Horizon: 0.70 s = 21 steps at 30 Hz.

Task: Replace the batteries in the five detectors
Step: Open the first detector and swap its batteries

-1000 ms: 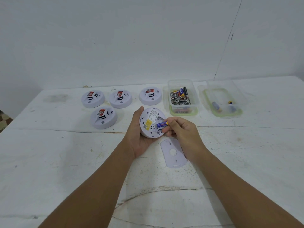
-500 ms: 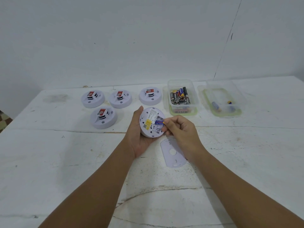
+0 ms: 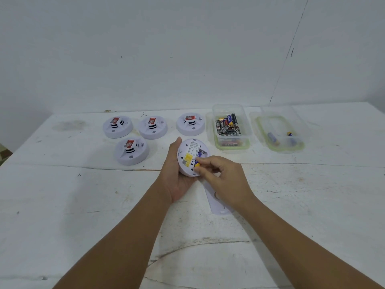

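Bare makeshift workroom: scuffed white table [image 3: 62, 205], plain white wall [image 3: 145, 49].

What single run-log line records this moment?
left hand: holds detector | right hand: pinches battery at its back | four detectors: on table

Bright, even light; soft shadows.

1. A white round detector [image 3: 188, 157], back side up and tilted, held above the table, with a yellow label and a blue-and-yellow battery [image 3: 196, 163] at its open slot.
2. Four white detectors [image 3: 131, 151] sit face up, each with a red tag.
3. A clear box of batteries [image 3: 228, 127] stands beside them.
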{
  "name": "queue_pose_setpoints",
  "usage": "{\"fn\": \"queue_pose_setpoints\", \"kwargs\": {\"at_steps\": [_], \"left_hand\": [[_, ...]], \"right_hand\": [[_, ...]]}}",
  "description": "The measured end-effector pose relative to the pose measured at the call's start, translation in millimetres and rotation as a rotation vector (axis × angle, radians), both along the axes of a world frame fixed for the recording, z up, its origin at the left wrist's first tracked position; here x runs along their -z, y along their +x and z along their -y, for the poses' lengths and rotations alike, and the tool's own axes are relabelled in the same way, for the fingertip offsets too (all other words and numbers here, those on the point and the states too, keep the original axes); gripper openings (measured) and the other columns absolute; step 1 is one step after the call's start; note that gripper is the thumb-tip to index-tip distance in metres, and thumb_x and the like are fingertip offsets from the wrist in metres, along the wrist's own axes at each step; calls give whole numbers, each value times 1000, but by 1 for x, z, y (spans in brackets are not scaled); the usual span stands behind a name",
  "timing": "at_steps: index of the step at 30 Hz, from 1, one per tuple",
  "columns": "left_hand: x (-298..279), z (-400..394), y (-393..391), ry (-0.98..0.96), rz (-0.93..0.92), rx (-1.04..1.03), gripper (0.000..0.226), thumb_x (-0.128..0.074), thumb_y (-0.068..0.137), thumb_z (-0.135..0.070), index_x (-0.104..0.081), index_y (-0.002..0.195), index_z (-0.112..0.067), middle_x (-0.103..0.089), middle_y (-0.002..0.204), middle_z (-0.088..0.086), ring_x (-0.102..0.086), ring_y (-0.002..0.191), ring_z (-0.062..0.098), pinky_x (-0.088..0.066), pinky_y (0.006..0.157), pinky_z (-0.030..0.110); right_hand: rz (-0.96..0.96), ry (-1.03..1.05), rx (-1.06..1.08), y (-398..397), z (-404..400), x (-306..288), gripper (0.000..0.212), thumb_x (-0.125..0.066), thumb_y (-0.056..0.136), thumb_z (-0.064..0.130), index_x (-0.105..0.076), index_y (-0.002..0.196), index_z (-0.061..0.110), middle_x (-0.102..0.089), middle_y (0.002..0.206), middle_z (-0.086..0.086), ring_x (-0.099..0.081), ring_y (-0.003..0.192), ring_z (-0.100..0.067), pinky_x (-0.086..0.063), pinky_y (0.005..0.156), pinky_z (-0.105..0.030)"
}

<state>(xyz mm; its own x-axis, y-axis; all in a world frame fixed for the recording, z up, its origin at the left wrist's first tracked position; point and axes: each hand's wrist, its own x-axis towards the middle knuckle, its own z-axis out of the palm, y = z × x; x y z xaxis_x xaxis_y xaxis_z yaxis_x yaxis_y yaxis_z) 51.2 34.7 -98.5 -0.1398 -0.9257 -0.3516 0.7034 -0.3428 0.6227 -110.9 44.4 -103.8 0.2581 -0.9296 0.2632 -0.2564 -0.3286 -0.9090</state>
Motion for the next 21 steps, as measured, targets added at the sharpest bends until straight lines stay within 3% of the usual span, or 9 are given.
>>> {"fn": "queue_pose_setpoints", "kwargs": {"at_steps": [3, 9, 16, 21], "left_hand": [[0, 1, 0, -1, 37, -12, 68, -60, 87, -58, -67, 129, -5, -72, 121, 23, -72, 104, 33, -64, 84, 42], [3, 3, 2, -8, 50, -18, 60, -50, 101, -57, -67, 129, -6, -71, 125, 23, -70, 109, 36, -51, 106, 54], [-3, 2, -1, -3, 106, -20, 57, -46, 104, -56, -68, 125, -8, -76, 116, 20, -76, 98, 32, -58, 91, 50], [-5, 2, -2, 16, 100, -36, 58, -44, 104, -57, -68, 124, -8, -76, 113, 21, -71, 105, 34, -56, 94, 50]], "right_hand": [[-56, -54, 13, -3, 3, 2, 24, -80, 91, 20, -81, 115, 22, -76, 101, 13, -71, 90, -4, -51, 84, -13], [14, 95, 30, -3, 16, -5, 34, -89, 81, 14, -76, 109, 27, -73, 92, 5, -69, 81, -7, -57, 82, -24], [142, 381, 54, -1, 29, -15, 45, -101, 61, 9, -72, 96, 8, -76, 88, -15, -69, 72, -19, -61, 76, -44], [232, 514, 62, 2, 28, -21, 41, -97, 62, -1, -73, 95, -5, -73, 78, -14, -68, 66, -17, -61, 67, -29]]}}
